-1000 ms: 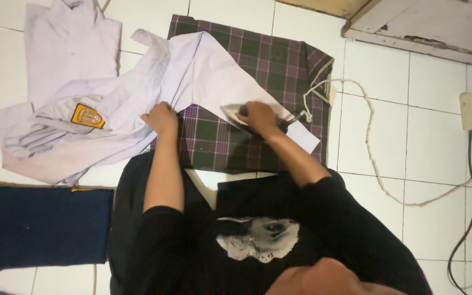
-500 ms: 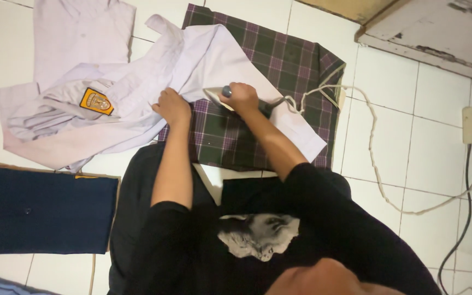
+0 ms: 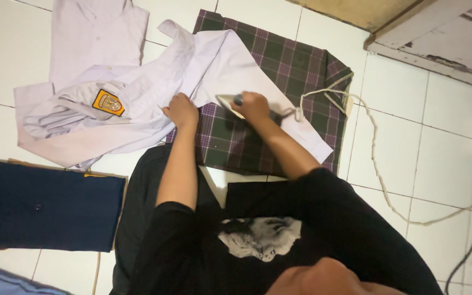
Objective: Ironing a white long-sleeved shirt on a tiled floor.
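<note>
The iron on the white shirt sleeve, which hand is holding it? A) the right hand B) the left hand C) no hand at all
A: the right hand grips the metal iron on the white shirt sleeve, while the left hand presses the cloth flat beside it.

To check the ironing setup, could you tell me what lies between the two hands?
In the head view, a strip of plaid cloth and the iron's tip lie between the left hand and right hand.
</note>
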